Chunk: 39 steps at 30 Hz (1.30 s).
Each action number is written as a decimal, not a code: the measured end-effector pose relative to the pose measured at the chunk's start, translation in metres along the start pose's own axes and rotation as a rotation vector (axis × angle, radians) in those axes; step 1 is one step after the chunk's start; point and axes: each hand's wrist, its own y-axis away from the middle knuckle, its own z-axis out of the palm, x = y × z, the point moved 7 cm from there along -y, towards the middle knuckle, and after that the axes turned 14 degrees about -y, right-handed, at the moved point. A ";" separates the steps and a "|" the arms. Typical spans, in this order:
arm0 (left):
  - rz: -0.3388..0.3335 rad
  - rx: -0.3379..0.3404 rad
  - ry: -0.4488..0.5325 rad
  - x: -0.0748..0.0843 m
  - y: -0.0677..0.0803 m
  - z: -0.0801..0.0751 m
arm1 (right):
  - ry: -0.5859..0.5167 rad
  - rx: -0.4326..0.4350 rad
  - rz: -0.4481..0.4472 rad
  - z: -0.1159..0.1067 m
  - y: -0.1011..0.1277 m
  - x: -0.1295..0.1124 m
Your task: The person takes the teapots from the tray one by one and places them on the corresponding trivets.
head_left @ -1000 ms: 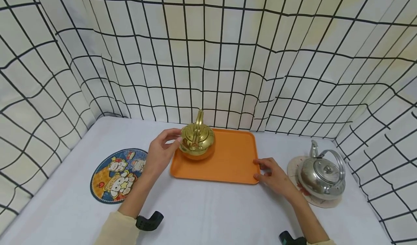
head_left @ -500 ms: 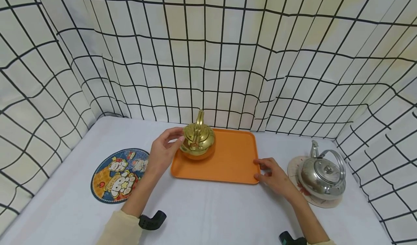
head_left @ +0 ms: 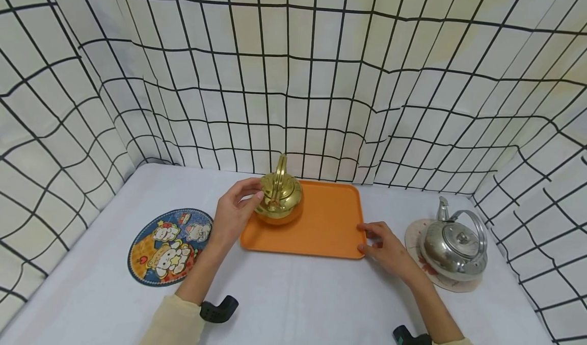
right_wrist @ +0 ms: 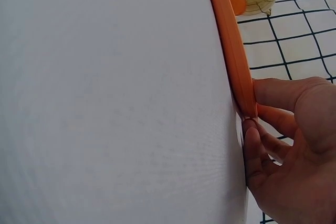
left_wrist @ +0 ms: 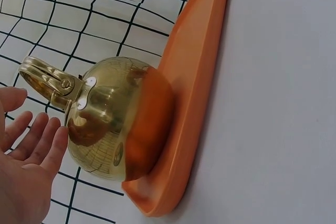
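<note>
A shiny gold kettle with an upright loop handle stands on the left part of an orange tray. My left hand is at the kettle's left side, fingers loosely extended and the thumb overlapping its body in the head view. In the left wrist view, the fingertips of this left hand are right at the kettle, below its handle. At the tray's right edge, my right hand pinches the rim. The right wrist view has the right hand's thumb on the tray wall, with fingers beneath.
To the right, a silver kettle stands on a pale round mat. A blue cartoon-printed round placemat lies on the left. White cloth covers the table, and a black-gridded pale curtain rises behind and at both sides.
My left hand has shifted slightly right, so its thumb overlaps more of the gold kettle. The kettle, the tray and my right hand stay where they were.
</note>
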 end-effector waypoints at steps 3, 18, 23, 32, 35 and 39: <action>0.003 0.002 0.015 0.000 -0.001 0.001 | 0.005 -0.002 0.003 0.000 0.000 0.001; 0.000 0.002 0.054 0.003 -0.002 0.009 | 0.000 -0.006 0.030 -0.001 0.000 0.001; 0.007 0.011 0.080 0.006 -0.002 0.010 | 0.004 -0.005 0.043 0.000 0.000 0.002; 0.033 -0.012 0.107 0.011 0.000 0.017 | 0.010 -0.004 0.023 -0.001 0.000 0.002; 0.034 -0.019 0.112 0.012 0.000 0.019 | 0.009 -0.002 0.029 0.000 0.000 0.002; 0.046 -0.017 0.115 0.015 -0.001 0.020 | 0.006 0.002 0.028 0.001 0.000 0.001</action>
